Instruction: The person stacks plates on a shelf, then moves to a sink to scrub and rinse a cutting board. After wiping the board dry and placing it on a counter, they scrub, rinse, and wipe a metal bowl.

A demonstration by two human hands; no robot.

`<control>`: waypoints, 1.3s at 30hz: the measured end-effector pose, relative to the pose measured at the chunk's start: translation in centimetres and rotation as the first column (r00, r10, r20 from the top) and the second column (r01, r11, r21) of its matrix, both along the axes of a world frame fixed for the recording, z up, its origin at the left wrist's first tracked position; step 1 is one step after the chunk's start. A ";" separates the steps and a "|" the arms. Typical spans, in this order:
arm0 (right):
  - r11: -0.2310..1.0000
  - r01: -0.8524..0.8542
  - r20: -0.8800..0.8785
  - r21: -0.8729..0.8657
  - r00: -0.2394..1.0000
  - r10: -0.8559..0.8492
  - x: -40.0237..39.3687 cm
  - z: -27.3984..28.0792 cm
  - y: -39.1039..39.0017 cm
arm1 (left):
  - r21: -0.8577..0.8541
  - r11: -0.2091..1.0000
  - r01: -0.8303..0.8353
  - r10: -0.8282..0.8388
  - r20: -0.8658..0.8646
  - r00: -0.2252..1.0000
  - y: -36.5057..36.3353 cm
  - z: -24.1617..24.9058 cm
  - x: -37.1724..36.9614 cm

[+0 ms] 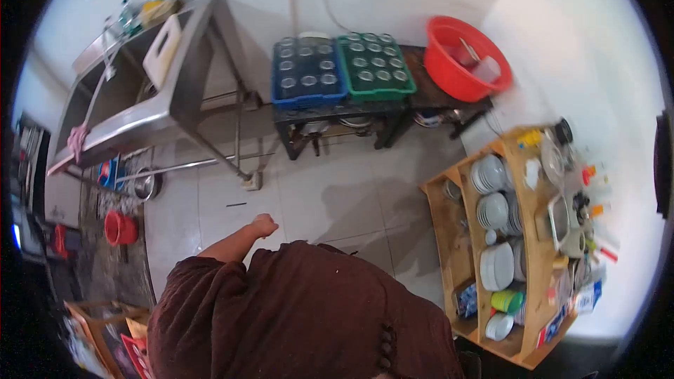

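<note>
Although the right hand is out of view, the left hand is listed at lower left of centre, bare, held out over the pale tiled floor beside a dark brown cloth garment; fingers apparently curled in, but too blurred to tell whether they pinch anything. Nearest item: one thin, dark, straight strip, lying flat on the tiles just up and left of that hand, apart from it; material not discernible. Handling, by judgement: light, probably rather stiff, awkward to lift off smooth tile; best pinched at one end, fingertips either side. Further left: one red plastic bucket, likely light and slightly flexible, to be taken by its rim. Upper left: one stainless steel sink on legs, with a white slotted board leaning in it. Upper centre: one blue plastic crate and one green plastic crate, side by side, both bearing clear round-rimmed vessels, seemingly glass, so fragile and slippery if wet; the crates probably heavy, best gripped at opposite rims. Upper right: one wide red plastic basin with items inside. Right: one light wooden shelf unit of stacked white dishes, presumably hard and breakable.
</note>
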State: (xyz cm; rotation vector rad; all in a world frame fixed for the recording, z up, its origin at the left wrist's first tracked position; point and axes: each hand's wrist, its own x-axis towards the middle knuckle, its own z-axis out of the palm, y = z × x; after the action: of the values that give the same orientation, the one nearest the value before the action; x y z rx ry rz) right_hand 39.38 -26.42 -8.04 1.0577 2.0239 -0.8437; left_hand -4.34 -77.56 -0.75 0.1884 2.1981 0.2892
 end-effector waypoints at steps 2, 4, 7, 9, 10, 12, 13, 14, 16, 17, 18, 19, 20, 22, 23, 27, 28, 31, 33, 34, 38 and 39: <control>0.999 -0.051 -0.024 0.006 0.998 0.051 -3.5 0.4 1.0 | -0.056 0.977 -0.208 0.205 -0.060 0.977 -5.4 1.1 1.9; 0.994 -0.107 -0.036 0.011 0.994 0.108 -6.5 0.9 2.0 | -0.150 0.909 -0.390 0.376 -0.111 0.920 -11.7 -1.4 4.5; 0.977 -0.211 -0.041 0.029 0.976 0.212 -10.4 1.5 4.1 | -0.256 0.790 -0.557 0.565 -0.047 0.824 -17.2 -1.2 9.7; 0.954 -0.297 -0.034 0.045 0.954 0.298 -13.2 1.9 5.8 | -0.303 0.897 -0.321 0.349 0.042 0.936 -20.2 -4.2 14.1; 0.938 -0.343 -0.030 0.054 0.938 0.345 -14.6 2.1 6.7 | -0.299 0.885 -0.358 0.388 0.046 0.920 -20.0 -5.1 16.2; 0.894 -0.442 -0.013 0.075 0.896 0.444 -17.5 2.4 8.6 | -0.193 0.884 -0.425 0.419 -0.072 0.905 -19.1 -5.9 19.9; 0.869 -0.487 -0.002 0.082 0.872 0.489 -18.9 2.5 9.6 | -0.190 0.867 -0.461 0.456 -0.072 0.887 -17.6 -5.6 21.3; 0.840 -0.534 0.009 0.095 0.845 0.535 -20.3 2.6 10.5 | -0.225 0.954 -0.198 0.192 -0.050 0.980 -14.9 -4.7 22.4; 0.773 -0.624 0.033 0.115 0.780 0.624 -23.0 2.6 12.1 | -0.129 0.970 -0.208 0.211 0.009 0.977 -11.9 -6.6 25.2; 0.740 -0.661 0.042 0.126 0.749 0.661 -24.4 2.4 13.1 | -0.018 0.875 -0.484 0.484 0.068 0.872 -9.9 -6.1 26.0; 0.695 -0.706 0.061 0.138 0.706 0.705 -25.5 2.2 13.9 | -0.069 0.815 -0.575 0.579 0.100 0.809 -8.4 -5.3 26.3; 0.651 -0.744 0.077 0.148 0.665 0.743 -26.8 1.9 14.6 | -0.123 0.742 -0.659 0.671 0.120 0.732 -5.6 -0.8 25.4; 0.605 -0.782 0.089 0.151 0.620 0.779 -28.1 1.7 15.4 | -0.178 0.657 -0.732 0.753 0.125 0.646 -2.8 3.8 24.6; 0.482 -0.860 0.109 0.166 0.502 0.858 -30.5 0.8 16.4 | -0.040 0.900 -0.434 0.435 -0.007 0.901 -5.1 -3.8 28.3; 0.407 -0.897 0.116 0.175 0.429 0.896 -31.7 0.1 16.4 | 0.036 0.999 -0.023 0.030 -0.189 0.982 -6.0 -7.0 30.2; -0.112 -0.956 0.103 0.271 -0.087 0.991 -36.6 -5.5 15.0 | 0.235 0.537 -0.810 0.833 -0.002 0.553 -8.4 -10.0 33.6; -0.323 -0.875 0.109 0.361 -0.305 0.946 -37.7 -9.2 14.4 | 0.230 0.493 -0.839 0.862 0.007 0.508 -9.1 -8.2 33.7; -0.062 -0.975 -0.033 0.211 -0.071 0.997 -41.1 7.8 -0.6 | 0.086 0.133 -0.987 0.975 0.167 0.146 -11.2 -7.4 35.0; 0.880 -0.312 -0.304 -0.359 0.930 0.206 -42.3 4.4 -1.2 | 0.078 0.359 -0.930 0.925 0.105 0.366 -13.6 -7.3 35.5; 0.915 -0.183 -0.256 -0.359 0.962 0.092 -42.5 4.6 -3.4 | -0.026 0.262 -0.965 0.951 0.176 0.254 -14.3 -4.7 34.1; 0.915 -0.362 -0.130 -0.178 0.930 0.343 -43.6 6.4 -12.9 | 0.060 0.468 -0.882 0.872 0.130 0.472 -21.6 -6.7 33.3; 0.900 -0.407 -0.113 -0.156 0.913 0.393 -44.1 6.9 -15.3 | 0.067 0.478 -0.876 0.867 0.123 0.483 -23.4 -7.1 33.3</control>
State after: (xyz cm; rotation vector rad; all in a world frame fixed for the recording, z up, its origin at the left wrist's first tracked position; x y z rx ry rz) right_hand -4.75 -41.73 -1.16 0.4877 2.0862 -0.8325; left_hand 28.91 -100.93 -7.85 -0.9375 2.0133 0.9871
